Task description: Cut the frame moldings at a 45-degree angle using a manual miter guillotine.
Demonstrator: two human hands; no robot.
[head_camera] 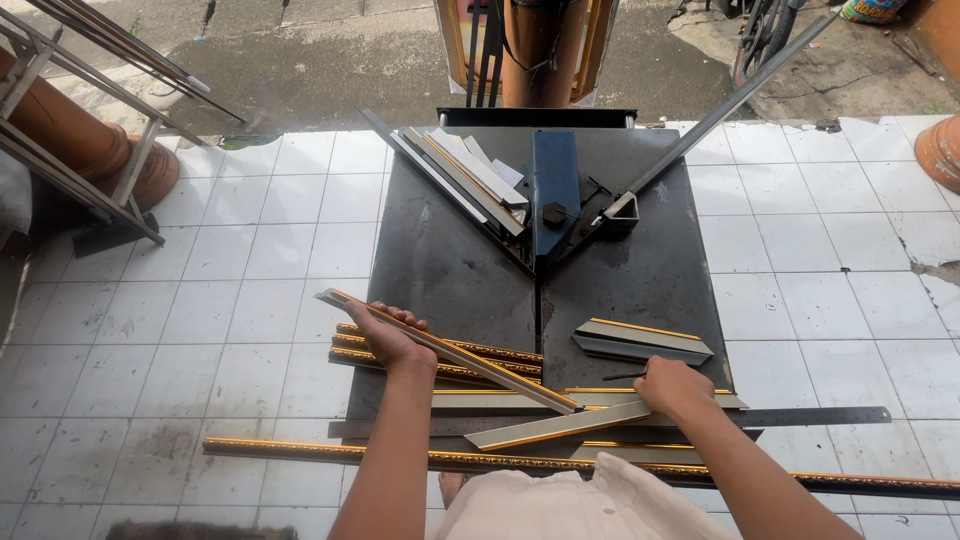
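Head view, looking down on a dark metal work table (440,270) standing on white floor tiles (250,300). The left hand (392,340) is gripping a gold-edged moulding strip (450,352), fingers clamped around it, the strip slanting across the table's near half. The right hand (672,385) is pressing on a second mitred strip (555,426), fingers curled together over its end. A steel ruler (820,416) is lying just beside that hand, and a blue mitre cutter (555,190) is sitting at the table's far edge.
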